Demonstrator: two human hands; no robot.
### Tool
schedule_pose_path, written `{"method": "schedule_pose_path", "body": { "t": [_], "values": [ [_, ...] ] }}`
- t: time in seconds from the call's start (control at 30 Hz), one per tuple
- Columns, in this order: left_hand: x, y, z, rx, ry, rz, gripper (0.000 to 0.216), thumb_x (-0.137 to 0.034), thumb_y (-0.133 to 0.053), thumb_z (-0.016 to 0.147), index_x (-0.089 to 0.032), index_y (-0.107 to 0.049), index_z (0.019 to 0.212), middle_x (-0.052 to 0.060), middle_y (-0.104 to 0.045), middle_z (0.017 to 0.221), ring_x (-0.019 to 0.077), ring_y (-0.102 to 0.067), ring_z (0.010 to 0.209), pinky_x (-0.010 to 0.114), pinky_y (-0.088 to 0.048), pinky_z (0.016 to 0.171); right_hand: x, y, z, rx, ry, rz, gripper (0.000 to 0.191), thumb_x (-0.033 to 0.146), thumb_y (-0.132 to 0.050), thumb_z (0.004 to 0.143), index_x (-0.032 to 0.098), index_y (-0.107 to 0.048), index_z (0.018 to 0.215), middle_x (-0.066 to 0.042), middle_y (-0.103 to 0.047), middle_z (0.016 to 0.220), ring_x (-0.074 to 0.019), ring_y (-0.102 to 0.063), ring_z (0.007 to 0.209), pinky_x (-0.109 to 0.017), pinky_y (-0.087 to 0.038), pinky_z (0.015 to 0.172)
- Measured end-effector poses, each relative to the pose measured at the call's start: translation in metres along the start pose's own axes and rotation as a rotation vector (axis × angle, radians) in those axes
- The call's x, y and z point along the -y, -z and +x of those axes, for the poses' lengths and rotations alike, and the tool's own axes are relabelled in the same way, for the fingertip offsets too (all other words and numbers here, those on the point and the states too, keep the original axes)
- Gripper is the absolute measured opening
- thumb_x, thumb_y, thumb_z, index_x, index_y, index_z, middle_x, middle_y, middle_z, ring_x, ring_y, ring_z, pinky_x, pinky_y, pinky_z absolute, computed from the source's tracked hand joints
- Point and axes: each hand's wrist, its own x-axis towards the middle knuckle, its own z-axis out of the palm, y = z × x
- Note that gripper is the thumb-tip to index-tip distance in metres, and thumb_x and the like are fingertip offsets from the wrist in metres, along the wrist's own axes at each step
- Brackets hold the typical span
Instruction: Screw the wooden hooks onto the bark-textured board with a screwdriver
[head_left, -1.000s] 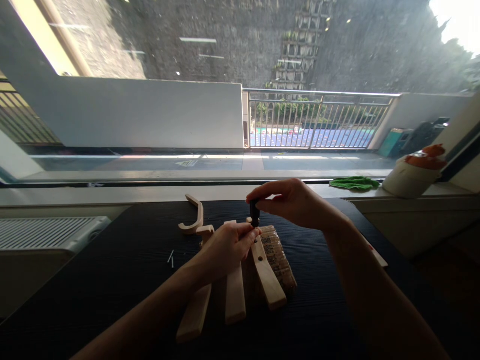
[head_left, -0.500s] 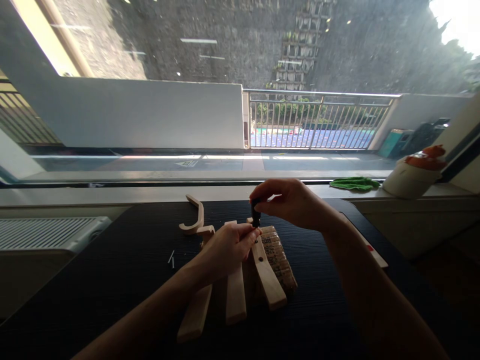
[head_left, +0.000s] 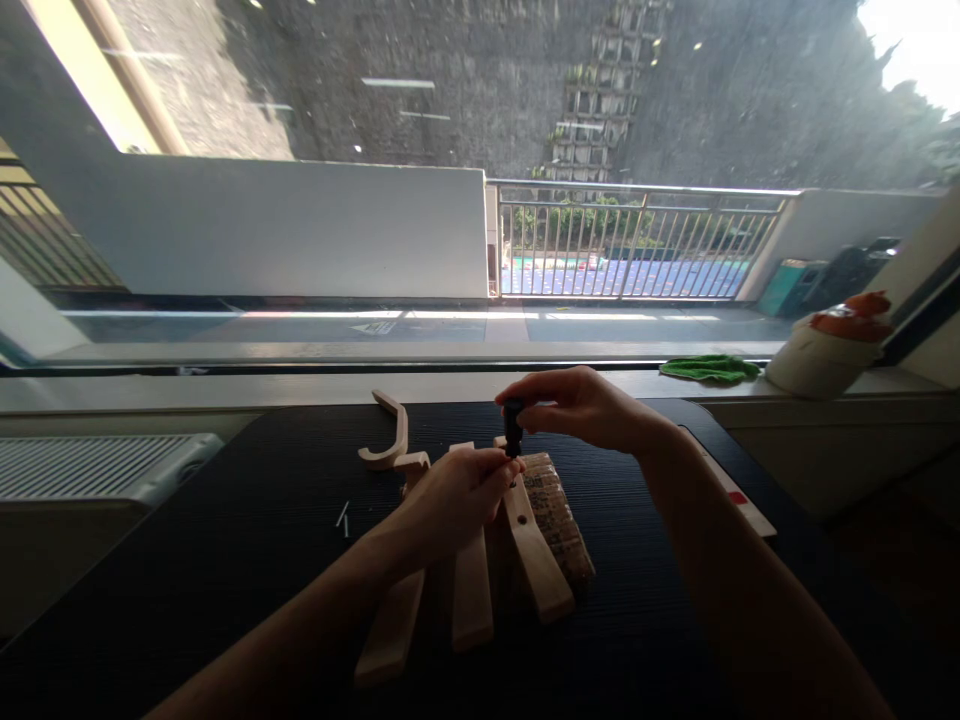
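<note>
My right hand (head_left: 581, 408) has its fingers and thumb around the top of a black-handled screwdriver (head_left: 514, 425), which stands nearly upright. Its lower end goes down to the fingertips of my left hand (head_left: 465, 490), and the tip is hidden there. My left hand is closed on the upper part of a curved wooden piece (head_left: 544, 575) with round holes. That piece rests against a brown wrapped bundle (head_left: 559, 515) with dark print. Under my left hand and wrist lie a straight wooden piece (head_left: 472, 600) and another wooden piece (head_left: 390, 635).
A hook-shaped wooden piece (head_left: 400, 430) lies at the back left of the black table (head_left: 255, 560). Several screws (head_left: 344, 518) are left of my left hand. A flat board with a red mark (head_left: 739, 495) lies right. A green cloth (head_left: 709, 368) and a whitish container (head_left: 825, 355) sit on the windowsill.
My right hand has shifted slightly down and its fingers have turned a little on the screwdriver handle, which leans less. My left hand and the wooden pieces stay put.
</note>
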Motion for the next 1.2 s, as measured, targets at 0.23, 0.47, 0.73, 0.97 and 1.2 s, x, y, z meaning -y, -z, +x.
{"method": "schedule_pose_path", "body": {
  "t": [0.23, 0.47, 0.73, 0.97, 1.2],
  "values": [
    [0.003, -0.002, 0.001, -0.02, -0.017, -0.003, 0.046, -0.049, -0.033, 0.085, -0.016, -0.064, 0.082, -0.001, -0.051, 0.053, 0.0092, -0.045, 0.047, 0.021, -0.03, 0.044, -0.004, -0.004, 0.004, -0.082, -0.006, -0.029, 0.029, 0.027, -0.063, 0.072, 0.016, -0.064, 0.1, -0.005, -0.065, 0.092, -0.0158, -0.06, 0.085, -0.033, -0.05, 0.079],
    [0.0, -0.001, 0.0, -0.016, -0.013, -0.015, 0.045, -0.048, -0.033, 0.085, -0.016, -0.064, 0.085, -0.001, -0.052, 0.054, 0.0095, -0.046, 0.047, 0.021, -0.031, 0.044, -0.005, -0.006, 0.004, -0.108, -0.008, -0.036, 0.028, 0.029, -0.065, 0.071, 0.016, -0.063, 0.095, -0.003, -0.065, 0.085, -0.0137, -0.061, 0.077, -0.033, -0.051, 0.077],
    [0.001, -0.001, 0.0, -0.031, -0.012, -0.004, 0.045, -0.048, -0.034, 0.085, -0.015, -0.063, 0.075, -0.001, -0.051, 0.052, 0.0089, -0.045, 0.046, 0.021, -0.03, 0.043, -0.001, -0.006, 0.003, -0.094, 0.024, -0.058, 0.035, 0.028, -0.064, 0.072, 0.018, -0.061, 0.106, -0.005, -0.064, 0.095, -0.0155, -0.059, 0.087, -0.034, -0.05, 0.08],
    [-0.001, -0.001, 0.0, -0.038, -0.013, 0.003, 0.044, -0.048, -0.034, 0.085, -0.017, -0.064, 0.091, -0.001, -0.052, 0.053, 0.009, -0.045, 0.045, 0.021, -0.031, 0.043, 0.004, -0.005, 0.001, 0.074, 0.06, 0.145, 0.034, 0.02, -0.052, 0.082, 0.017, -0.055, 0.116, -0.007, -0.062, 0.108, -0.017, -0.059, 0.094, -0.036, -0.05, 0.083],
    [0.0, -0.001, -0.001, -0.034, -0.02, -0.005, 0.043, -0.048, -0.033, 0.085, -0.018, -0.064, 0.09, -0.002, -0.051, 0.053, 0.0089, -0.045, 0.046, 0.021, -0.031, 0.044, -0.005, -0.008, 0.005, 0.008, 0.063, 0.214, 0.032, 0.021, -0.059, 0.076, 0.018, -0.061, 0.108, -0.004, -0.066, 0.1, -0.017, -0.06, 0.094, -0.035, -0.05, 0.084]
  ]
}}
